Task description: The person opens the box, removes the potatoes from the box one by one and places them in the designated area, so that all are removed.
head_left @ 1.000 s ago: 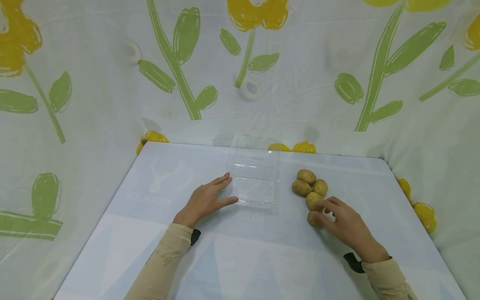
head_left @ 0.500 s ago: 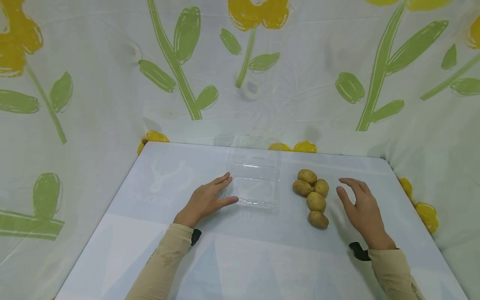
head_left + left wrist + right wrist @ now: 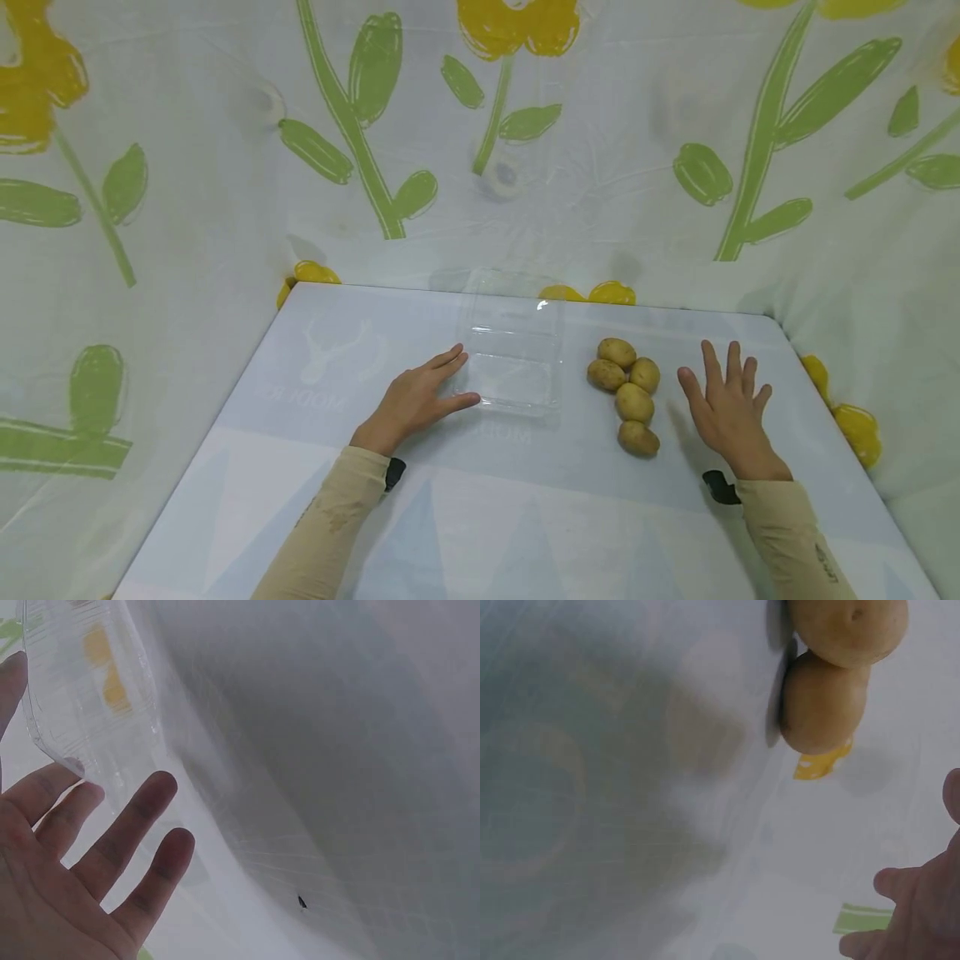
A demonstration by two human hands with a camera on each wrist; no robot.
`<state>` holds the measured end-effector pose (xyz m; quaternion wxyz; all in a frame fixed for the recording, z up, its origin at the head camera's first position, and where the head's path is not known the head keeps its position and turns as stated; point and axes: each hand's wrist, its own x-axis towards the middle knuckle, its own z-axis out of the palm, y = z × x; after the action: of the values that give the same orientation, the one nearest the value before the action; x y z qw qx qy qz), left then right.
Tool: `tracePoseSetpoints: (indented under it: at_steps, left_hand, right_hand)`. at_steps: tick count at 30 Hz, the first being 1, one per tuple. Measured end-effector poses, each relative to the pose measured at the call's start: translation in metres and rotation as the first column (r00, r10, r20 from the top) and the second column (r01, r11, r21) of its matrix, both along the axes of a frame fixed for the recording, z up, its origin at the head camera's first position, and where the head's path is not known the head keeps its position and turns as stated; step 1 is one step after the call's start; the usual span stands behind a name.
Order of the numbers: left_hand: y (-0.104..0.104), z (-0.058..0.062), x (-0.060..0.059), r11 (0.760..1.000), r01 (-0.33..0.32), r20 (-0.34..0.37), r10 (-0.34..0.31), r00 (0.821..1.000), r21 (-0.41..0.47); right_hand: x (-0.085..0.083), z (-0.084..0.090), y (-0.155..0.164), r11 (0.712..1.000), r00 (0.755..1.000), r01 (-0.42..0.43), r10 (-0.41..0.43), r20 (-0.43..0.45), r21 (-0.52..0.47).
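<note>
A clear plastic clamshell container (image 3: 513, 382) lies near the back of the table, its lid (image 3: 517, 302) raised behind it. My left hand (image 3: 411, 406) is at its left side, fingers spread. In the left wrist view, the fingertips of that hand (image 3: 82, 862) meet the container's edge (image 3: 52, 754). Right of the container, several potatoes (image 3: 635, 403) lie bunched together, the nearest potato (image 3: 638, 438) at the front of the bunch. To the right of them my right hand (image 3: 731, 417) is spread with straight fingers, apart from the potatoes and holding nothing. Potatoes (image 3: 823, 705) also show in the right wrist view.
The white printed table (image 3: 487, 517) extends in front of both hands. A flower-patterned curtain (image 3: 600, 167) hangs behind the table and along both sides. The table's right edge runs beyond my right hand.
My right hand has left the nearest potato, moved right and back, and spread its fingers. The potatoes stay in their bunch. My left hand and the container have not visibly moved.
</note>
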<state>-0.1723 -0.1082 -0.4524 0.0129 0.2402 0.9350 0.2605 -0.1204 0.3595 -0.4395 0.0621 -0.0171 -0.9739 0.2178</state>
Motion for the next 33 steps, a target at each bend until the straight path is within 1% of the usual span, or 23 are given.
tracePoseSetpoints:
  at_steps: [3,7,14,19,26,30,33]
  left_hand:
    - [0.001,0.001,0.001,1.000,0.006,0.004,-0.006,1.000,0.003]
    - [0.002,0.001,0.001,1.000,0.011,0.007,-0.011,1.000,0.000]
    - [0.002,0.003,-0.001,0.999,0.021,-0.029,-0.022,0.999,-0.040]
    - [0.002,0.004,-0.001,0.999,0.019,-0.036,-0.021,0.999,-0.049]
    - [-0.001,0.008,0.001,0.998,0.022,-0.067,-0.026,0.997,-0.056]
    - [-0.003,0.013,0.000,0.998,0.002,-0.104,-0.009,0.995,-0.067]
    - [-0.005,0.016,0.000,0.992,-0.049,-0.148,0.032,0.989,-0.113]
  right_hand:
    - [0.001,-0.003,0.002,1.000,1.000,0.001,-0.001,0.028,0.001]
    - [0.003,-0.005,0.004,1.000,1.000,0.000,0.001,0.028,-0.004]
    - [0.001,-0.006,0.002,1.000,1.000,0.014,-0.014,-0.009,-0.016]
    - [0.001,-0.006,0.003,0.999,0.998,0.033,-0.034,-0.044,-0.017]
    - [0.001,-0.006,0.002,0.999,0.998,0.025,-0.026,-0.049,-0.020]
    - [0.001,-0.007,0.002,1.000,0.999,0.023,-0.024,-0.044,-0.014]
    - [0.001,-0.008,0.001,1.000,0.999,0.019,-0.020,-0.044,-0.016]
